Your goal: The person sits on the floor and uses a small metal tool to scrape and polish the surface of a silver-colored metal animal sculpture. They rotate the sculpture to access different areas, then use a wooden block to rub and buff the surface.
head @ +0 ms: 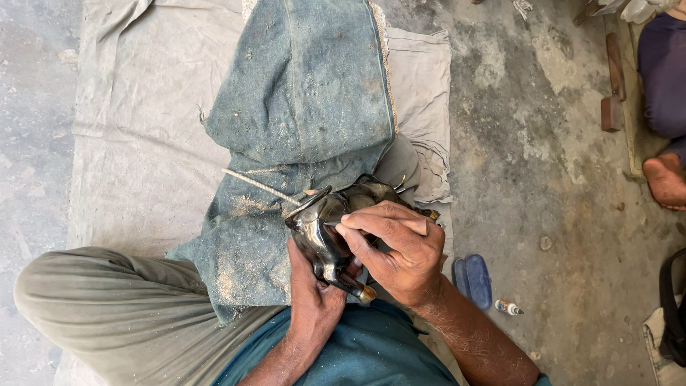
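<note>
On the person's lap, over a dusty blue-green denim cloth (300, 107), a dark carved figure (325, 225) is lying tilted, its glossy black surface catching pale highlights. It is showing rounded, swelling forms, a thin curved rim at its upper left, and a small brass-coloured tip (367, 293) at its lower end; what the carving depicts is hard to tell. A thin pale stick (261, 187) is slanting across the cloth just beside the figure's upper left, and fine sawdust is speckling the denim around it.

Beneath the denim, a grey canvas sheet (143, 107) is spreading over a rough, stained concrete floor (543, 143). A blue oblong object (473, 280) and a small white bottle (507, 307) are lying on the floor near the right forearm. At the far right, another person's bare foot (664, 180) and dark-clad leg are showing, with a reddish wooden piece (613, 82) just beside them, and a dark bag edge (673, 307) is sitting lower down.

The left hand (311, 297) is cupping the figure from below, fingers curled closed around its lower part. The right hand (404, 250) is resting on top of the figure, fingers bent and pinched together, the fingertips (343, 230) pressing against the dark surface; whether they are pinching a small tool cannot be told. The person's knee in olive trousers (107, 307) is bending out to the left.
</note>
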